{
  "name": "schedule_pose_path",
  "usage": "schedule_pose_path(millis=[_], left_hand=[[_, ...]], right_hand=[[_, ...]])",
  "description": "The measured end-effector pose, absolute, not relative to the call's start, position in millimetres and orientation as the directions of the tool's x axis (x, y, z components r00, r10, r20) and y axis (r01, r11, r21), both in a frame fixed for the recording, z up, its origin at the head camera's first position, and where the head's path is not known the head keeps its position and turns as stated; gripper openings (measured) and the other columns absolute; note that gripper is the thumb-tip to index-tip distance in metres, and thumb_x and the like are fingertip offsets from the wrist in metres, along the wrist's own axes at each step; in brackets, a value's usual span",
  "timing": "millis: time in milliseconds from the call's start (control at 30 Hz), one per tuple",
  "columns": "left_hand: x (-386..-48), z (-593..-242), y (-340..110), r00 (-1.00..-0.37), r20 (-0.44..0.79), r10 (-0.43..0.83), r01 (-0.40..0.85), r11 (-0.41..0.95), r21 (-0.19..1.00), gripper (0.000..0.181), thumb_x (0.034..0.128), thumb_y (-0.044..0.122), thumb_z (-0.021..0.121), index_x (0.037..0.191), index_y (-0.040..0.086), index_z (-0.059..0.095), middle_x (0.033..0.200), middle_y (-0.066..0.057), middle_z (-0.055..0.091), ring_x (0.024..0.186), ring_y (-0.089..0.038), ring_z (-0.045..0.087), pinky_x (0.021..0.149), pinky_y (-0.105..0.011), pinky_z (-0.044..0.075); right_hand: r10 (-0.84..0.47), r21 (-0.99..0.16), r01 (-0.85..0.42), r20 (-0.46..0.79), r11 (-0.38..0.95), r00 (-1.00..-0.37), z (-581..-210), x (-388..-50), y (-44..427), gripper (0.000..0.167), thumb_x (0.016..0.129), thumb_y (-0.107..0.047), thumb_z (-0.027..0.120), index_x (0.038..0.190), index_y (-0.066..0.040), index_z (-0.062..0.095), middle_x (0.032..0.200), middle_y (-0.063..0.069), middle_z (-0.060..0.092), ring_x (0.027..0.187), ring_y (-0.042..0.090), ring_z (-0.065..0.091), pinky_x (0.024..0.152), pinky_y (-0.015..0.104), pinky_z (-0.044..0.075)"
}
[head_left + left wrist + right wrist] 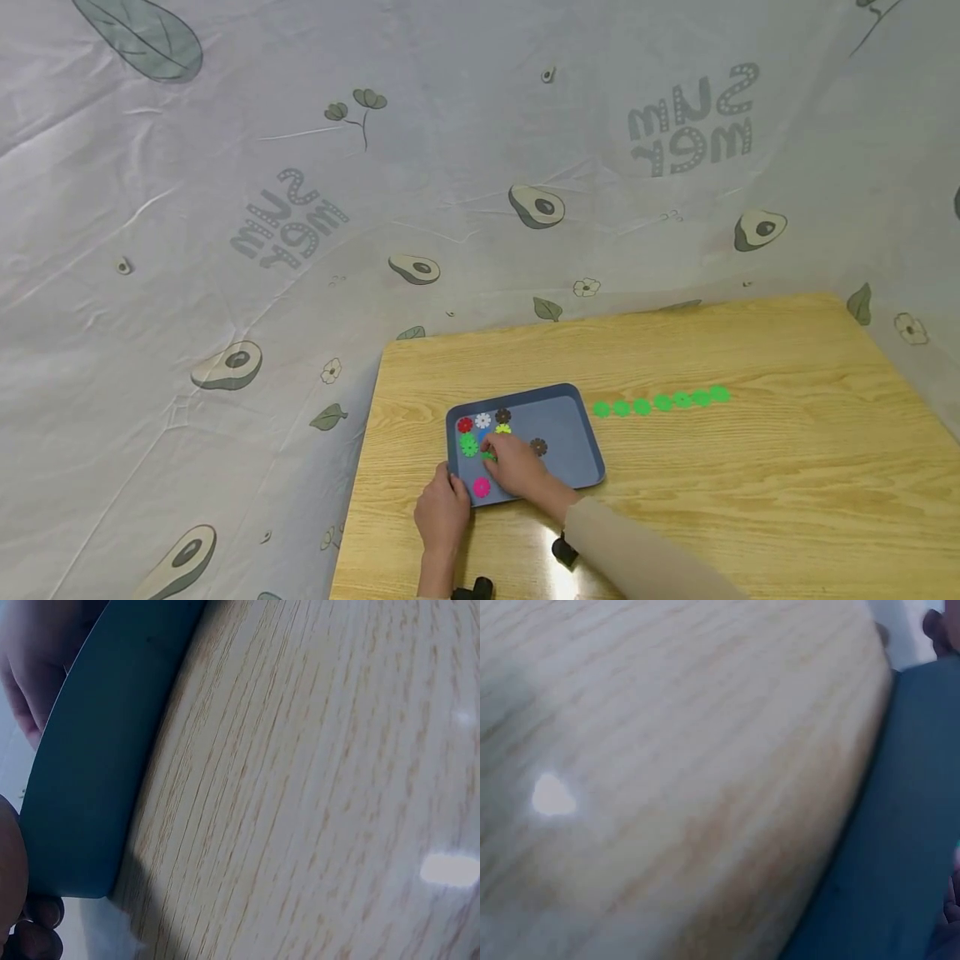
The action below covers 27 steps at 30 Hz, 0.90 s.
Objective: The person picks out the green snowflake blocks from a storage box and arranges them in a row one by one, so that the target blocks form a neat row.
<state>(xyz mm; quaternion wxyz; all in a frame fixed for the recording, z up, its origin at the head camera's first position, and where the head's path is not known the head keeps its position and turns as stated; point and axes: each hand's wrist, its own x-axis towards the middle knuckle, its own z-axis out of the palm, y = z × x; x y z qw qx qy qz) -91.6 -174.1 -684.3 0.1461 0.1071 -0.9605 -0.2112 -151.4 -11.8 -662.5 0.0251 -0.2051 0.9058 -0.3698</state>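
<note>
A blue-grey tray (555,429) lies on the table, and its wall (105,750) fills the left of the left wrist view. My left hand (442,512) holds the tray's near left corner, thumb at the rim. Inside the tray, my right hand (517,467) pinches a green snowflake disc (489,456) between thumb and fingers. Around it lie a red disc (465,425), a white disc (483,420), brown discs (538,447), a yellow disc (503,429), green discs (468,446) and a pink disc (482,487). A blue disc (484,435) is partly hidden by the right hand.
To the tray's right, several green snowflake discs (662,402) form a row on the wooden table (750,500). A patterned cloth (465,150) hangs behind the table and along its left side.
</note>
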Motion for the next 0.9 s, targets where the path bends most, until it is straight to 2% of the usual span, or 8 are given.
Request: schedule_pose_path(millis=[133, 333, 500, 633, 733, 900], left_hand=[[-91.4, -683.9, -174.0, -0.935, 0.235, -0.267, -0.143, 0.887, 0.439, 0.020, 0.0937, 0.010, 0.069, 0.111, 0.000, 0.072, 0.076, -0.015, 0.070, 0.054, -0.032, 0.064, 0.046, -0.046, 0.046], [-90.6, -682.6, -173.9, -0.934, 0.234, -0.269, -0.138, 0.878, 0.458, 0.019, 0.0939, 0.010, 0.068, 0.110, 0.000, 0.072, 0.077, -0.015, 0.071, 0.054, -0.030, 0.063, 0.046, -0.045, 0.046], [-90.5, -684.0, -173.9, -0.934, 0.234, -0.270, -0.140, 0.880, 0.454, 0.020, 0.0940, 0.009, 0.068, 0.111, -0.001, 0.072, 0.078, -0.016, 0.072, 0.057, -0.032, 0.066, 0.047, -0.046, 0.047], [-90.5, -683.8, -173.4, -0.935, 0.232, -0.269, -0.141, 0.881, 0.452, 0.021, 0.0937, 0.010, 0.068, 0.112, -0.001, 0.072, 0.079, -0.016, 0.072, 0.058, -0.035, 0.067, 0.048, -0.048, 0.048], [-90.3, -682.4, -173.0, -0.936, 0.231, -0.268, -0.140, 0.880, 0.453, 0.021, 0.0934, 0.009, 0.068, 0.112, -0.001, 0.072, 0.079, -0.016, 0.072, 0.058, -0.035, 0.067, 0.048, -0.048, 0.048], [-90.1, -681.1, -172.7, -0.936, 0.223, -0.273, -0.148, 0.879, 0.453, 0.023, 0.0938, 0.010, 0.068, 0.113, -0.001, 0.072, 0.079, -0.017, 0.072, 0.058, -0.035, 0.067, 0.048, -0.048, 0.048]], right_hand=[[-0.330, -0.727, -0.320, 0.135, 0.608, -0.934, -656.0, -157.4, -0.3, 0.014, 0.091, -0.007, 0.075, 0.102, -0.009, 0.069, 0.076, -0.007, 0.055, 0.065, 0.009, 0.048, 0.062, 0.031, 0.044], [-0.228, -0.785, -0.246, 0.137, 0.568, -0.964, -650.0, -168.9, 25.8, 0.016, 0.088, -0.004, 0.076, 0.102, -0.006, 0.069, 0.075, -0.007, 0.055, 0.064, 0.007, 0.048, 0.062, 0.031, 0.043], [-0.178, -0.844, -0.145, 0.059, 0.517, -0.982, -639.7, -179.2, 53.8, 0.018, 0.094, -0.006, 0.073, 0.111, -0.001, 0.069, 0.079, -0.003, 0.057, 0.067, 0.010, 0.051, 0.065, 0.032, 0.045], [-0.118, -0.847, -0.096, 0.040, 0.522, -0.992, -634.5, -187.0, 78.2, 0.017, 0.097, -0.012, 0.073, 0.112, -0.006, 0.069, 0.084, -0.002, 0.061, 0.069, 0.013, 0.055, 0.067, 0.033, 0.046], [-0.067, -0.862, -0.055, 0.025, 0.504, -0.997, -634.4, -192.7, 97.7, 0.016, 0.098, -0.014, 0.072, 0.113, -0.007, 0.069, 0.088, 0.001, 0.063, 0.074, 0.014, 0.058, 0.070, 0.032, 0.047], [0.001, -0.893, 0.008, -0.008, 0.450, -1.000, -632.8, -199.8, 133.4, 0.022, 0.100, -0.016, 0.068, 0.119, -0.004, 0.068, 0.097, 0.006, 0.066, 0.085, 0.017, 0.064, 0.073, 0.031, 0.050]])
